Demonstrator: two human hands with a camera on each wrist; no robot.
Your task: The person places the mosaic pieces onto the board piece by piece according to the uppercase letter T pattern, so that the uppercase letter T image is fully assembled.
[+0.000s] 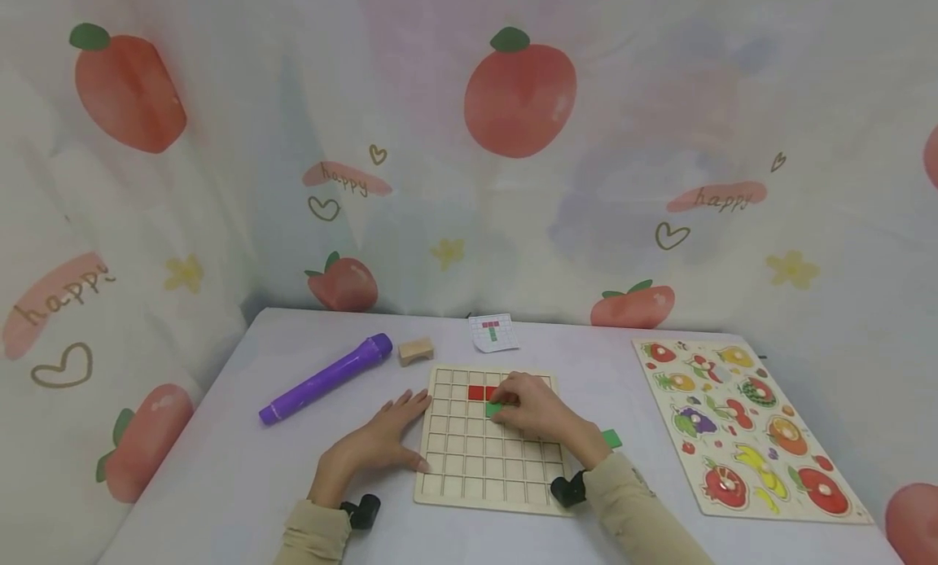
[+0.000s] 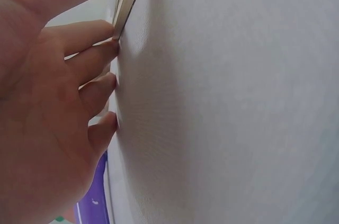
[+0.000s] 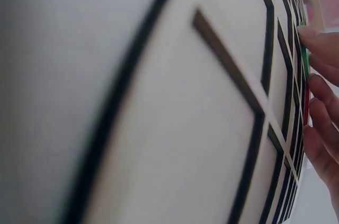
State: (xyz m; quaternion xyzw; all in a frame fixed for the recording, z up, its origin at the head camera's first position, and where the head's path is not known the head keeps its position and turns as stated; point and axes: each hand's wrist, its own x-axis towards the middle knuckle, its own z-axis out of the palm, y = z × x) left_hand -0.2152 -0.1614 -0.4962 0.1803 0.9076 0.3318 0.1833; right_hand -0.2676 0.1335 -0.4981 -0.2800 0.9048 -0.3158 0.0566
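A wooden grid board (image 1: 454, 492) lies flat on the table. My left hand (image 1: 381, 435) rests beside it, fingers spread and fairly straight, thumb and fingertips at the board's left edge (image 2: 130, 4). Over the upper part of the grid, my right hand (image 1: 538, 406) pinches a green square tile (image 1: 493, 409) between thumb and fingers. That tile sits low at the board, just below the red tiles (image 1: 476, 392); two reds show, and the hand hides whatever lies further right. In the right wrist view the green tile (image 3: 304, 60) appears edge-on under the fingertips.
Another green tile (image 1: 611, 439) lies right of the board, partly behind the right forearm. Behind the board are a paper card (image 1: 506, 341) with a red and green T pattern and a wooden block (image 1: 416, 352). A purple microphone (image 1: 326, 379) lies left, a fruit puzzle board (image 1: 721, 459) right.
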